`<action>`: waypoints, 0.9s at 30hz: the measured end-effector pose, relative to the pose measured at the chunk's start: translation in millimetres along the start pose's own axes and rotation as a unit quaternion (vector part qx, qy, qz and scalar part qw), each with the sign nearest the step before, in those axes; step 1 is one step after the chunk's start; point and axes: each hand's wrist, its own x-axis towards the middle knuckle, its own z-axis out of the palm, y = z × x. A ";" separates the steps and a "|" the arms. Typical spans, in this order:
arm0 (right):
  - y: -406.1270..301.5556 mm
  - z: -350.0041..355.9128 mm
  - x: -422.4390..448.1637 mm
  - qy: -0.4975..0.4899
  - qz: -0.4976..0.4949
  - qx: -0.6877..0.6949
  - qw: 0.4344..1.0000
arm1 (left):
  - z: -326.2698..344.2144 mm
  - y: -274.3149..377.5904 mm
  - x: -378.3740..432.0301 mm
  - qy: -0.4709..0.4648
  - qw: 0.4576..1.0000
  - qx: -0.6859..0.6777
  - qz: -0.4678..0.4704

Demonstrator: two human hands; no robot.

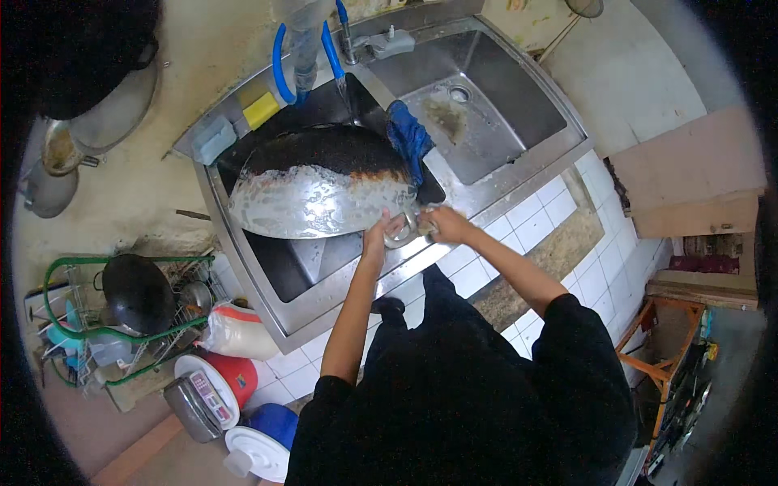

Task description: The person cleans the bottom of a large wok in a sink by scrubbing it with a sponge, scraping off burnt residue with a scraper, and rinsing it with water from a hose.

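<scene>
A large wok, its outside blackened at the top and pale metal below, stands tilted in the left sink basin. My left hand grips the wok's metal loop handle at the rim. On the other side of that handle is my right hand, its fingers curled around something small and pale that I cannot make out. Water runs from a blue hose behind the wok. A wet blue cloth lies on the divider between the basins, close to the wok.
A yellow sponge and a pale plastic container sit on the sink's back ledge. To the right is a second basin. At the lower left stand a dish rack with a dark wok, a filled bag and lidded buckets.
</scene>
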 end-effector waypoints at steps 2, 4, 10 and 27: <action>8.5 31.1 -16.5 -0.015 0.004 0.140 0.990 | 10.1 -1.2 -2.5 0.000 1.000 0.013 0.012; -32.7 48.2 -22.5 0.050 -0.068 0.119 0.989 | 5.1 -1.6 -5.8 0.022 0.999 0.018 0.031; -3.8 6.9 5.0 0.130 -0.001 0.145 0.981 | 9.5 -3.0 -11.2 0.006 0.999 -0.031 0.036; -116.2 27.0 154.1 0.284 -0.210 -0.025 0.935 | -3.5 36.2 -28.2 0.027 0.918 -0.354 0.177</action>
